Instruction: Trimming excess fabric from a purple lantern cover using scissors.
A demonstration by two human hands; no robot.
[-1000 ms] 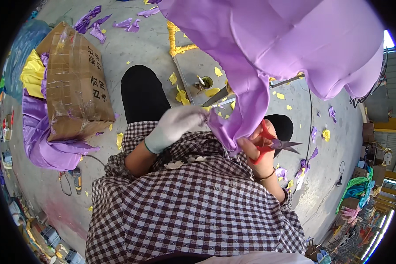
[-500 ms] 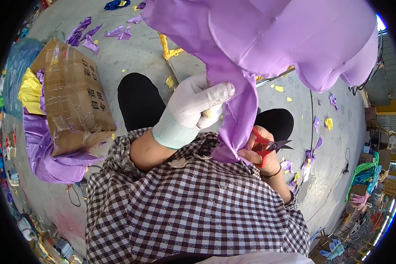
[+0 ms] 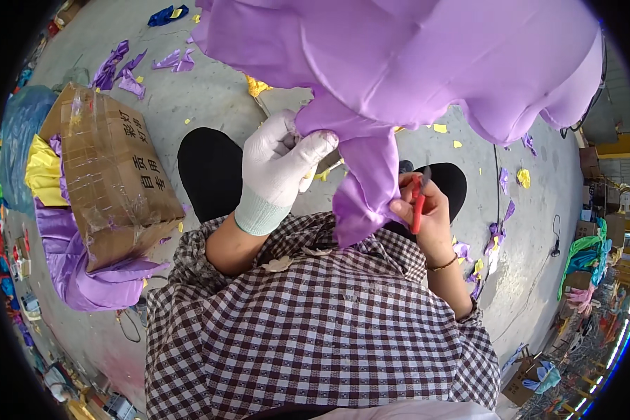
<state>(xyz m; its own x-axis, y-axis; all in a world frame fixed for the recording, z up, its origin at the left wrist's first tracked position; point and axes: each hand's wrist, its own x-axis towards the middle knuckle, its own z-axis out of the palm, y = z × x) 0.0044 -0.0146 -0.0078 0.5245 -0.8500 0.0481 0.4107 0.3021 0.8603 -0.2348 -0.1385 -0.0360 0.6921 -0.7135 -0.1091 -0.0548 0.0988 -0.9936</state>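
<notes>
A large form covered in smooth purple fabric (image 3: 427,63) fills the top of the view, with a loose flap (image 3: 371,175) hanging from its near edge. My left hand (image 3: 269,164), in a white glove with a pale green cuff, is closed on the fabric's edge between thumb and fingers. To the right, my bare right hand (image 3: 432,220) holds scissors (image 3: 418,206) with red handles, their dark blades pointing up and away. Its thumb and fingertips also pinch the flap's right edge. The flap's lower corner hangs in front of my checked shirt.
On the left stands a cardboard box (image 3: 119,182) spilling yellow cloth (image 3: 43,171) and purple cloth (image 3: 94,283). Purple and yellow scraps (image 3: 523,178) litter the grey floor. Part of a yellow-wrapped frame (image 3: 257,86) shows under the purple form. A dark cable (image 3: 498,182) runs along the floor at right.
My left hand has shifted left with the fabric's edge. My right hand has moved slightly up and right, turning the scissors from pointing right to pointing upward. The flap is spread wider.
</notes>
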